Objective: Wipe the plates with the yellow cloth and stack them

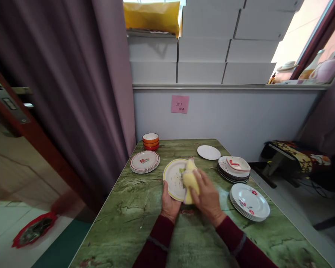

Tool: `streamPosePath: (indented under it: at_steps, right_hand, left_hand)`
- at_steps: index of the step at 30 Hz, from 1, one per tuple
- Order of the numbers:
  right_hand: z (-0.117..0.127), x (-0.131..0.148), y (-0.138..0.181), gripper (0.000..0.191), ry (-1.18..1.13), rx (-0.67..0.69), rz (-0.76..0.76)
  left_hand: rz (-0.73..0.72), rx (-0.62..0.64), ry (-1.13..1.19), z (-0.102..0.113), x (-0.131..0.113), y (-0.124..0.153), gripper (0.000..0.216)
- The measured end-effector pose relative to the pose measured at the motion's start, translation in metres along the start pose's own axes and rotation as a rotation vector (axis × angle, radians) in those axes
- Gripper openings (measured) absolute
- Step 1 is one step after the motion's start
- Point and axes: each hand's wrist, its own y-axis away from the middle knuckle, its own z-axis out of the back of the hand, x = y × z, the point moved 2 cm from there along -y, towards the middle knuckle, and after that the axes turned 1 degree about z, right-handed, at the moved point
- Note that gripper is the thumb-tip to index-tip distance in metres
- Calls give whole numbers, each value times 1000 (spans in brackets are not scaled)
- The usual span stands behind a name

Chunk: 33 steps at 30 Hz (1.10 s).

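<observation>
My left hand (170, 203) grips the lower edge of a white plate (173, 180) with a yellow rim and a leaf pattern, tilted above the table. In my right hand (208, 195) is a yellow cloth (191, 180), pressed against the right part of the plate's face and covering it. The right hand and the cloth are slightly blurred by motion. My left fingers are mostly hidden behind the plate.
On the green marbled table (128, 223) are orange-red bowls (150, 141), red-rimmed plates (144, 162), one white plate (209, 152), a mixed plate stack (231, 173) topped by a square dish (238, 163), and flowered plates (249, 201). A curtain (106, 74) hangs at left; a wall (212, 115) stands behind.
</observation>
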Motion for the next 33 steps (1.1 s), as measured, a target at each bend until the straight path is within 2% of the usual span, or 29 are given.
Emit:
streamPosePath:
  at_steps: [3,5,7,9,12,14,16,18,19,21,24,26,30,33]
  right_hand:
    - [-21,21,18,58,-21,321,135]
    - [-25,26,10,58,-35,412,114]
    - [-20,20,-10,56,-43,416,15]
    - [-6,7,-30,53,-38,375,-109]
    - [28,-14,-47,45,-98,353,-280]
    - [51,-20,-50,38,-308,491,-353]
    - [68,-18,-51,39,-610,775,-338]
    - [75,-16,-54,40,-709,879,-318]
    - [73,-17,-58,38,-638,844,-314]
    - [62,-20,-65,32,-373,677,-310]
    - [32,-18,-68,32,-93,454,-308]
    - [10,-8,-60,37,-4,332,-247]
    - [-29,22,-23,37,150,142,76]
    - [-45,31,6,44,91,48,92]
  left_hand:
    - [186,-30,-24,-9,7,7,64]
    - [278,-19,-47,-13,12,10,68]
    - [266,21,-60,-13,15,11,63]
    - [216,72,-64,-9,15,8,59]
    - [156,131,-51,-3,11,2,62]
    - [112,125,-41,-2,7,-1,63]
    - [93,107,-32,-4,5,-1,64]
    - [127,109,-31,-10,7,0,66]
    - [153,117,-34,-13,10,2,67]
    - [195,129,-44,-18,16,5,65]
    - [206,108,-45,-18,24,8,60]
    - [167,80,-32,-13,26,8,57]
    - [56,35,-5,1,19,5,59]
    - [78,33,-11,4,12,5,63]
